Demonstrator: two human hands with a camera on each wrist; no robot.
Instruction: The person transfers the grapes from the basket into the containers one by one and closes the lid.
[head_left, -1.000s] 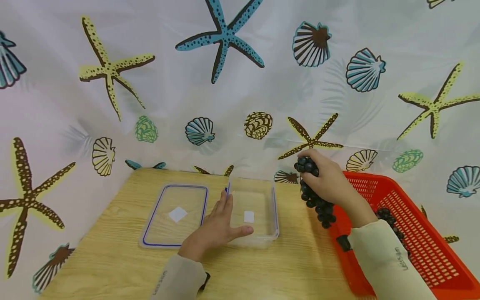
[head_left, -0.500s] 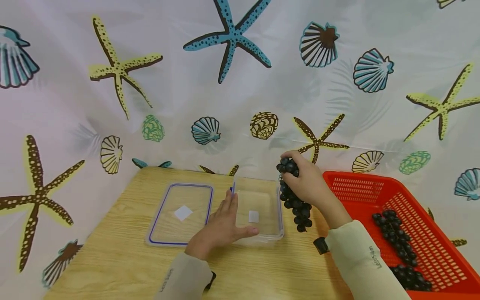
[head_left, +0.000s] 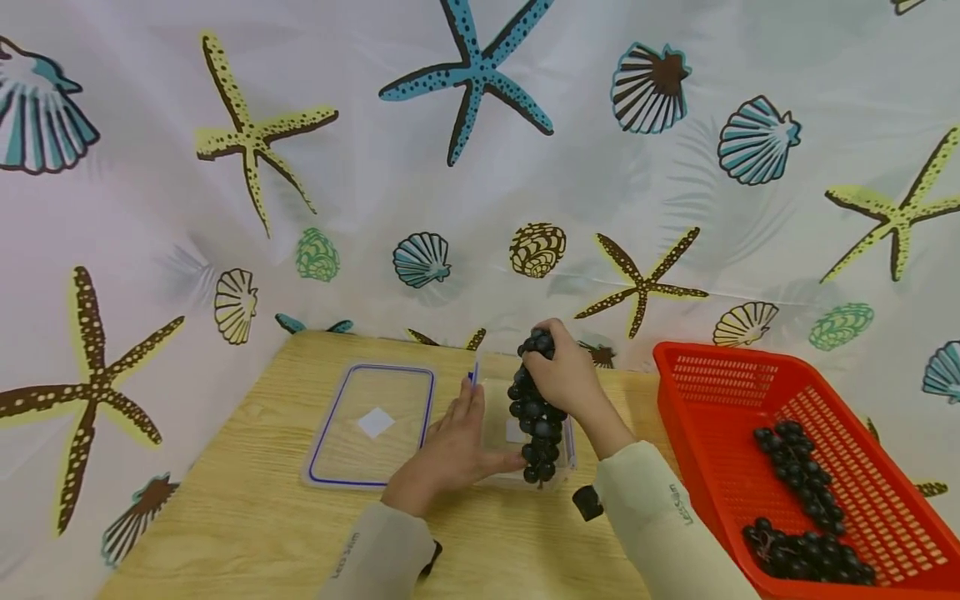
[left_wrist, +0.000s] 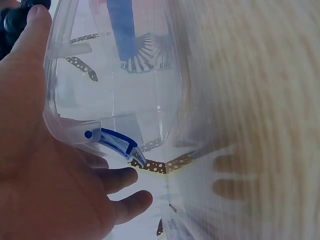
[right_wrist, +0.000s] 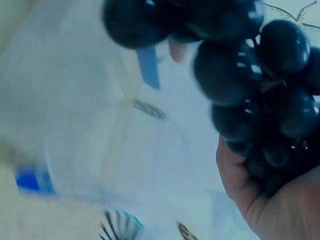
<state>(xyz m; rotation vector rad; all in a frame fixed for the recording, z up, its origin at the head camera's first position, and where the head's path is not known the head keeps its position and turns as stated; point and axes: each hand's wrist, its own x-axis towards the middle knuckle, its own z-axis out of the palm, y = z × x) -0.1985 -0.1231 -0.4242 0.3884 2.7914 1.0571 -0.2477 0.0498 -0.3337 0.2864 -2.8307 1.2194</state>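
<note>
Now that the right hand (head_left: 564,377), curled round the grapes (head_left: 538,427), has brought them from near the basket (head_left: 693,467) to above the box (head_left: 498,408), the carry looks nearly done, while the left hand (head_left: 450,450), fingers extended, touches the box and lettering (head_left: 680,505) on the sleeves (head_left: 637,492) seems to read "Less Slim"
</note>
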